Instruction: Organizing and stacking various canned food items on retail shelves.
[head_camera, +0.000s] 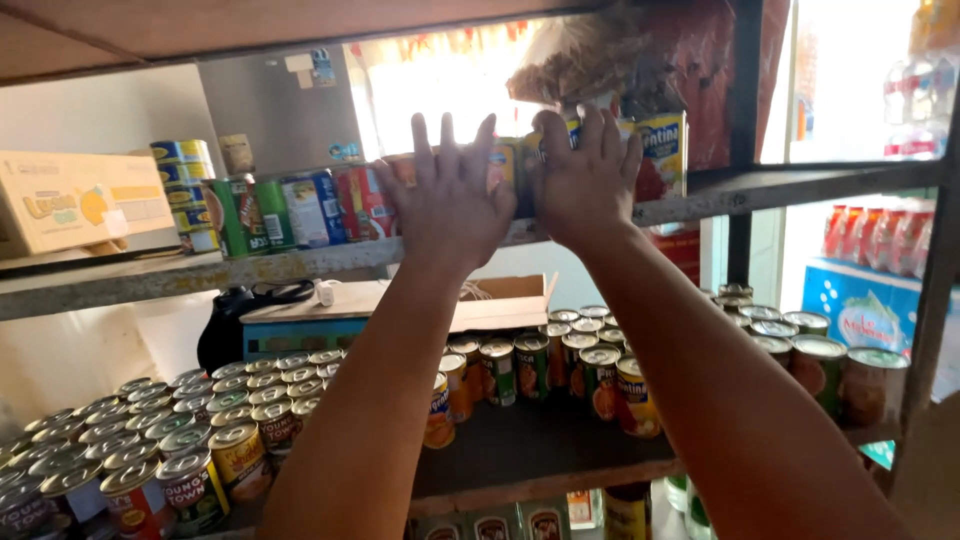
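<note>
Tin cans (520, 160) stand on the upper shelf (760, 185), left hand (450, 205) spread flat against them, right hand (585, 180) cupping one — rigid, weighty, probably slick, best gripped round the sides.

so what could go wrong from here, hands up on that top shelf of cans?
1. Both hands, left hand and right hand, press on cans standing near the front edge of the upper shelf; a nudge could tip one off.
2. A falling can would likely land among the packed cans on the lower shelf and knock several over.
3. The hands cover the cans they touch, so the grip cannot be judged; it may be insecure.
</note>
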